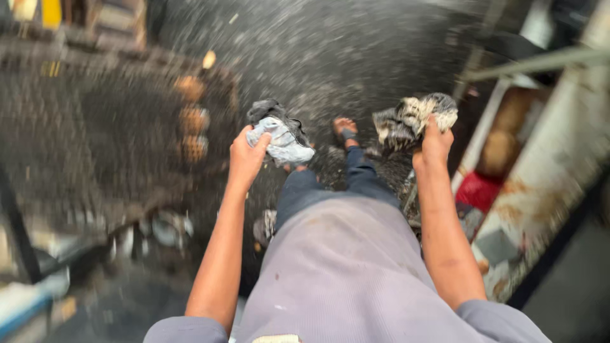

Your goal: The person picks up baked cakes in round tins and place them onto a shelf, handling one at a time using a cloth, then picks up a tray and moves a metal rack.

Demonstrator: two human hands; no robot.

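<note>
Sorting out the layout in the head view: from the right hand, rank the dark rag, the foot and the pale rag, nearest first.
1. Dark rag, in the right hand.
2. Foot, just to its left on the floor.
3. Pale rag, farther left, in the left hand.

From my feed the light is soft and even, like daylight, with no hard shadows and no strong glare. The floor (330,51) is dark and speckled, and motion blur streaks it outward from the middle. The left edge is smeared worst, and shapes there dissolve into brown and grey streaks. The right edge is brighter but just as soft. My forearms and the grey shirt (343,273) stay fairly sharp. The wide lens bends lines at the corners.
</note>
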